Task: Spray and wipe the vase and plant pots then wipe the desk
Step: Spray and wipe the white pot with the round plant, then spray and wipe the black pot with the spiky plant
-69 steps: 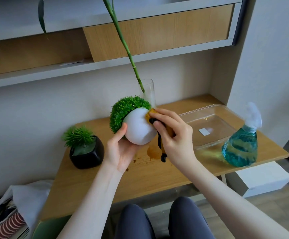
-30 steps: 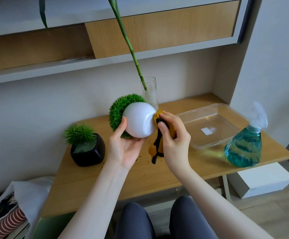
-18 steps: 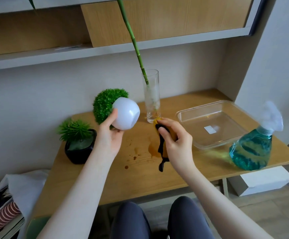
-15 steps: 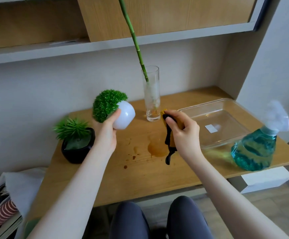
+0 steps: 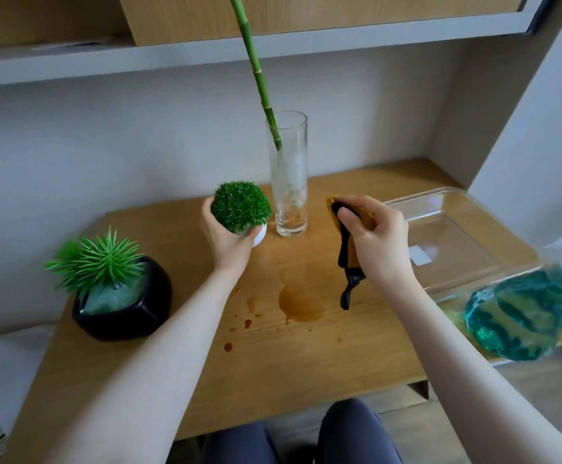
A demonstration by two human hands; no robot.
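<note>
My left hand [image 5: 227, 237] grips the round white pot [image 5: 258, 235] with its green ball plant [image 5: 241, 206], upright at the back of the wooden desk [image 5: 272, 356], just left of the tall glass vase [image 5: 289, 182] holding a bamboo stem. My right hand [image 5: 376, 237] holds a yellow and black cloth [image 5: 348, 252] above the desk, right of the vase; its black end hangs down. A black pot [image 5: 123, 304] with a spiky green plant stands at the left. Brown wet stains [image 5: 298, 301] lie in the desk's middle.
A clear plastic tray [image 5: 453, 242] lies at the back right. A spray bottle [image 5: 527, 313] of blue liquid stands near the right front edge. A shelf runs overhead. My knees show under the front edge; books and white fabric lie low at the left.
My left hand has turned the white pot upright and brought it down to the desk beside the vase. My right hand with the cloth came off the pot and moved right.
</note>
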